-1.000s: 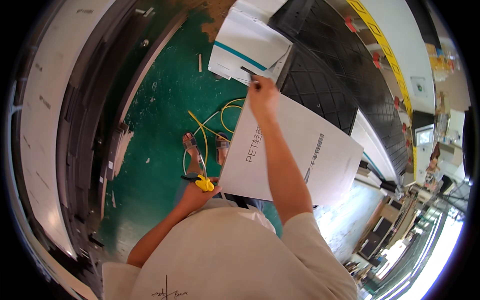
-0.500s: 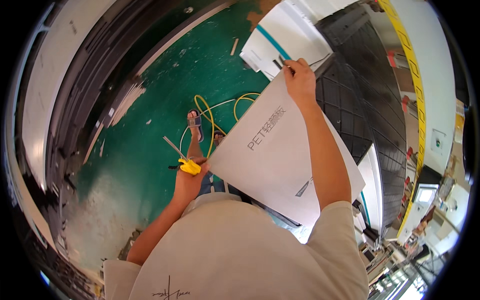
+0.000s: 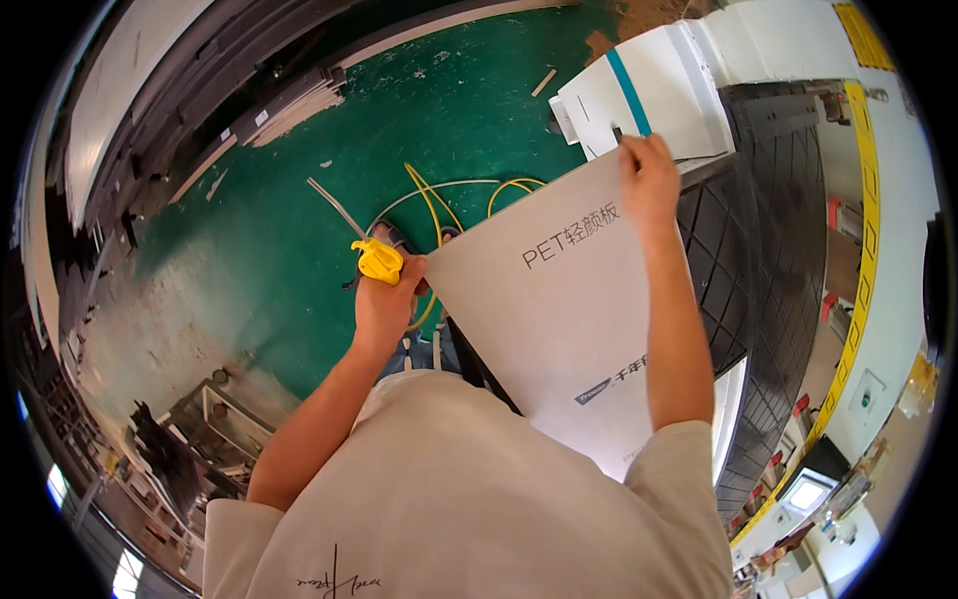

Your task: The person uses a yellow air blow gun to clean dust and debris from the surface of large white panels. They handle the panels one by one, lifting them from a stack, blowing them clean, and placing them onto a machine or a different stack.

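My left hand (image 3: 387,299) is closed around a yellow air blow gun (image 3: 379,262) with a long thin metal nozzle pointing away to the far left. Its thumb side is against the near left corner of a large pale grey panel (image 3: 539,329) with dark printing on it. Toward the panel's far edge, my right hand (image 3: 651,185) is closed and slightly blurred. A small dark piece (image 3: 618,134) sticks out past its fingertips; what kind of thing it is I cannot make out. The right forearm crosses over the panel's right part.
Beneath the panel and to its right is a dark grid-patterned surface (image 3: 723,290). A white machine housing (image 3: 639,90) with a teal stripe stands beyond. Yellow hose (image 3: 431,200) loops over the green floor (image 3: 269,240) by my feet. Dark stacked boards (image 3: 239,90) lie at the far left.
The view has turned, so panel, machine and floor sit differently in the picture. Both hands stay at about the same places on the panel, and the left still grips the air blow gun.
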### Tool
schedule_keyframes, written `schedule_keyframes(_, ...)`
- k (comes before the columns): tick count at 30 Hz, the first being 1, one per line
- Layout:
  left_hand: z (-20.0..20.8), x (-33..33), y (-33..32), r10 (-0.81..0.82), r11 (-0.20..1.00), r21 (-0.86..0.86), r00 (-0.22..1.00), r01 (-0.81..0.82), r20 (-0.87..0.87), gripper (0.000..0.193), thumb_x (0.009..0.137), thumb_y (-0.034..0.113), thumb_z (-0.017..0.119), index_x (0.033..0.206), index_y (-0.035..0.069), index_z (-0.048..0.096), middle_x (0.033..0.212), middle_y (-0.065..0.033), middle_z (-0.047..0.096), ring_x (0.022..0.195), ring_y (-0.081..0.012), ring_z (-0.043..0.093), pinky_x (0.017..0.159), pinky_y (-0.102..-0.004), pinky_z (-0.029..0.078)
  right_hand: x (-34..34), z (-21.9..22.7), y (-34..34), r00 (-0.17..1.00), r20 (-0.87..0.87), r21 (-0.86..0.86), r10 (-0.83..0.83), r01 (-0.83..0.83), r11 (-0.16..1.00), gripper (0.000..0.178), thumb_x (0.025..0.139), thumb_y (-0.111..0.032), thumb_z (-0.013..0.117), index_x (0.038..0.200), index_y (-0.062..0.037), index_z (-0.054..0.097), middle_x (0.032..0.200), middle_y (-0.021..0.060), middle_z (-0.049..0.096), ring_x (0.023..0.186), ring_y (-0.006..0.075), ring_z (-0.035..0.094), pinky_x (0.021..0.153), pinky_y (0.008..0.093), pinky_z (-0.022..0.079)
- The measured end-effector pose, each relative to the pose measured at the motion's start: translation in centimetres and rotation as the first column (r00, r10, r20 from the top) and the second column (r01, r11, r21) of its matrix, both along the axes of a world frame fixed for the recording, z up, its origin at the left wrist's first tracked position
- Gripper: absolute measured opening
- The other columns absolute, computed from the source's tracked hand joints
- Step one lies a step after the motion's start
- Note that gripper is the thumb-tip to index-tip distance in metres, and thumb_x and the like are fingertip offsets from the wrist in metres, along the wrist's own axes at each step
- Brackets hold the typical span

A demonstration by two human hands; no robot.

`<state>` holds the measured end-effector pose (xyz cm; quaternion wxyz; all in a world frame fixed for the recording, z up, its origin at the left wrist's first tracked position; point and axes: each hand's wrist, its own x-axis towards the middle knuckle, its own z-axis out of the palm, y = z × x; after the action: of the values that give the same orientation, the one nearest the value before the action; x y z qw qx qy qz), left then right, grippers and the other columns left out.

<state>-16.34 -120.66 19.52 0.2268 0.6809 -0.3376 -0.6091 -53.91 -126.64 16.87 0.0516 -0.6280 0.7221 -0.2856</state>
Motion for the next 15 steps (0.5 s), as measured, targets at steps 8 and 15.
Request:
schedule_keyframes(8, -0.8, 0.1, 1.1, 0.048, 0.999, 0.003, 0.997, -0.048, -0.066, 0.020, 0.096, 0.019, 0.072, 0.104, 0.000, 0.070, 0.086, -0.0023, 0.069, 0.074, -0.0097, 0.061, 0.068, -0.0266, 0.049, 18.8, 1.0, 5.6, 0.924, 0.228, -0.001, 0.308, -0.315, 0.949, 0.013, 0.085, -0.001, 0.065, 0.095, -0.0085, 0.070, 0.079, 0.0105, 0.054, 0.083, 0.0290, 0.059, 0.067, 0.0402, 0.050)
schedule_keyframes(15, -2.5, 0.2, 9.7, -0.107, 0.991, 0.049, 0.951, 0.127, -0.290, 0.079, 0.090, 0.012, 0.079, 0.155, 0.004, 0.035, 0.134, -0.0075, 0.059, 0.104, -0.0120, 0.057, 0.095, -0.0304, 0.049, -0.2, 1.1, 0.7, 0.975, 0.025, 0.057, -0.223, 0.221, 0.974, 0.011, 0.091, -0.014, 0.072, 0.096, -0.0052, 0.076, 0.087, 0.0097, 0.070, 0.077, 0.0238, 0.066, 0.071, 0.0351, 0.053)
